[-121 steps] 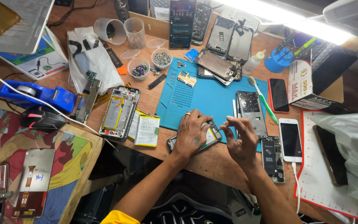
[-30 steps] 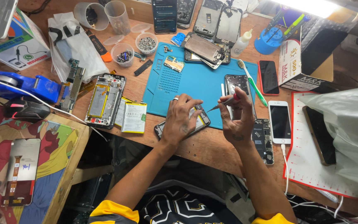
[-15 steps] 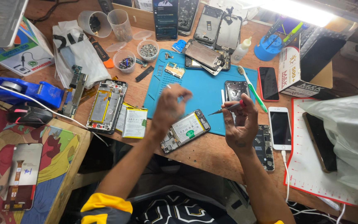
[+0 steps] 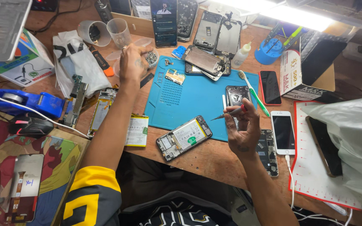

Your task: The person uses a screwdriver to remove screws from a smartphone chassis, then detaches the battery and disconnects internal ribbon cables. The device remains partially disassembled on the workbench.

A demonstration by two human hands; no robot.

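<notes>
An opened phone [image 4: 184,137] with its back off lies at the near edge of the blue work mat [image 4: 189,98]. My left hand [image 4: 133,62] reaches far left over a small round dish of screws [image 4: 151,57], fingers pinched together at it; whether it holds a screw is hidden. My right hand [image 4: 243,127] hovers just right of the opened phone and grips a thin screwdriver [image 4: 227,114] whose tip points left toward the phone.
Several dismantled phones and frames [image 4: 208,58] crowd the back of the desk. A flat battery [image 4: 137,130] lies left of the mat, a white toothbrush [image 4: 252,92] on its right, two intact phones [image 4: 282,129] beyond. A blue tape dispenser [image 4: 26,102], plastic cups [image 4: 118,31] and a boxed item [image 4: 300,79] also stand around.
My left hand has left the opened phone and travelled up-left to the screw dish. The right hand has lifted off the phone, still holding the screwdriver. The phone now lies uncovered.
</notes>
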